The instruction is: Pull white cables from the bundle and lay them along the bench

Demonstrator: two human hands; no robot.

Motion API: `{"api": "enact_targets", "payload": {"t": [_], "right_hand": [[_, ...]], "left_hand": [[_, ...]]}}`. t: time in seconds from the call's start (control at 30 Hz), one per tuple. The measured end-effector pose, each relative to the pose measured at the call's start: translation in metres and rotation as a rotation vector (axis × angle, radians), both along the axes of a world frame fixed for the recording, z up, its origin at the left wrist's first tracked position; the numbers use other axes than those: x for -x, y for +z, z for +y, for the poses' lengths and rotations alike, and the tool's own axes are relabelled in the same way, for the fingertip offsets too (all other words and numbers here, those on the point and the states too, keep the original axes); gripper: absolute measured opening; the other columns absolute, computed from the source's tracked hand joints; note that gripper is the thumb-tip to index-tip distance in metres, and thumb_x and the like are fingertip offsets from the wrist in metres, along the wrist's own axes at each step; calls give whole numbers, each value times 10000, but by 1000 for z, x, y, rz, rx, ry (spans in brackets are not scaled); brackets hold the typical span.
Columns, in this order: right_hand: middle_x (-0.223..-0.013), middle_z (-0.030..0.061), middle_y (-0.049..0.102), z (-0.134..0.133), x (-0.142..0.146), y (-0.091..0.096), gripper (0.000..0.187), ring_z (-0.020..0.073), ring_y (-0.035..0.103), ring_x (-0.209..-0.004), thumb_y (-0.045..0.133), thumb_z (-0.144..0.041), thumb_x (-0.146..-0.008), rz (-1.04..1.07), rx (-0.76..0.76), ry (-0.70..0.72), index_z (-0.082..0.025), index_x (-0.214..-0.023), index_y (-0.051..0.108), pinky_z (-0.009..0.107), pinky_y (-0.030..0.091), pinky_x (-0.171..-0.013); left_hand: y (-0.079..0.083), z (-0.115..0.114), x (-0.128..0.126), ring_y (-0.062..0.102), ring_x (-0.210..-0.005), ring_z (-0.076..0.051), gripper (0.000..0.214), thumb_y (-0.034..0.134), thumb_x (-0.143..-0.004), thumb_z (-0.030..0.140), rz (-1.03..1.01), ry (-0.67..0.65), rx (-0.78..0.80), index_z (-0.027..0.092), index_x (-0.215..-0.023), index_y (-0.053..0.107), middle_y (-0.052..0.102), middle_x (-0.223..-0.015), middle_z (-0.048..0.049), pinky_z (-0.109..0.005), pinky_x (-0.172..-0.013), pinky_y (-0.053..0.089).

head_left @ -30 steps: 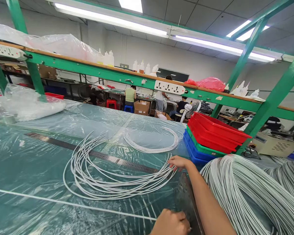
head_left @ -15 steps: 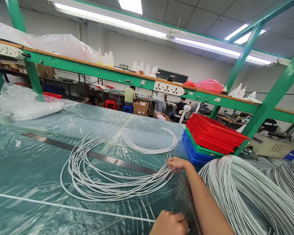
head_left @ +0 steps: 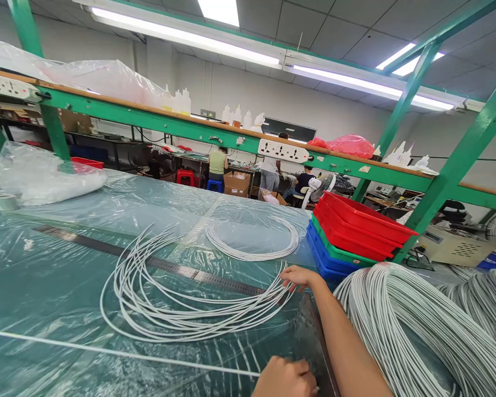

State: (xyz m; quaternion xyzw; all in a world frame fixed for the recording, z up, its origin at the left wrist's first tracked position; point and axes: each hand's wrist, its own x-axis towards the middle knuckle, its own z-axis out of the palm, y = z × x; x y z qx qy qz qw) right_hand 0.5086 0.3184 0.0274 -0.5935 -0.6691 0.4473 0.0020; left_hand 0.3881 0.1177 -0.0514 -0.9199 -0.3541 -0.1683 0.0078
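Note:
My left hand (head_left: 286, 377) is at the bottom, its fingers closed on a white cable (head_left: 119, 350) that runs taut to the left edge. Above it, my right hand (head_left: 298, 277) reaches over the right-hand ends of a loose coil of white cables (head_left: 190, 322). Its fingers are slightly spread and bent, touching or just over the cable ends. A dark upright metal plate (head_left: 308, 333) stands between my left hand and right forearm. Under the loose coil lies a long steel ruler (head_left: 182, 268).
A smaller cable coil (head_left: 252, 255) lies behind. Stacked red, green and blue trays (head_left: 355, 231) stand at the right, near a thick cable bundle (head_left: 397, 309). Plastic bags (head_left: 53, 182) and a tape roll (head_left: 7, 202) sit at the left. A green shelf beam (head_left: 169, 118) crosses above.
The view shifts very slightly. Both hands and the cables stay in nearly the same places.

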Motion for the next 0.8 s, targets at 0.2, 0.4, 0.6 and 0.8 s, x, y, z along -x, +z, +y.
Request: {"api": "enact_targets", "payload": {"t": [0.2,0.4,0.6,0.8], "right_hand": [[-1057,69,650,-3,2,2,198,194,674,-796,489,-299,-995,-13,-3,-3,-163,-1093,594,282,517,-697],[-1048,79,647,3,0,-5,214,199,672,-785,512,-321,-983,-13,-21,7,-156,-1092,595,270,519,-658],[-1054,77,645,2,0,-5,216,189,667,-765,508,-325,-988,-12,-19,15,-154,-1092,589,256,511,-628],[-1052,59,650,-7,0,4,212,175,658,-762,547,-350,-969,110,0,-10,-171,-1071,597,231,493,-611]], "left_hand": [[-8,3,-1,447,-454,-83,233,672,-838,331,-42,-28,-42,171,-680,610,557,-629,17,-277,-373,94],[-11,4,-1,450,-447,-85,217,684,-825,304,-64,-34,-81,172,-673,604,554,-617,23,-281,-371,89],[-10,5,-1,457,-454,-93,183,661,-843,308,-38,-23,-31,179,-716,630,590,-654,18,-284,-381,96],[25,2,21,529,-598,-97,88,594,-858,208,-257,-55,172,207,-773,617,603,-711,38,-238,-490,237]]}}
